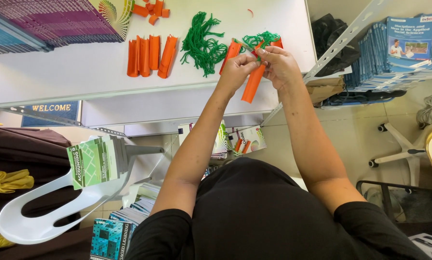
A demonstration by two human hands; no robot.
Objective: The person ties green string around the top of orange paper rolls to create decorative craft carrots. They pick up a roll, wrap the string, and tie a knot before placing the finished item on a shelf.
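Your left hand [235, 67] and right hand [279, 65] meet over the near edge of the white table [81, 72], both pinched on the top of one orange strip [252, 84]. Green yarn [260, 38] bunches at that top end, just beyond your fingertips. The strip's long axis runs down and slightly left from your hands toward you, its lower end hanging free past the table edge. Neither hand is nearer; they touch at the grip.

To the left lies a loose yarn pile [201, 43], then a row of orange strips [151, 55], well apart from your hands. A metal shelf rail [341, 43] slants close by your right wrist; open room lies to the left and toward you.
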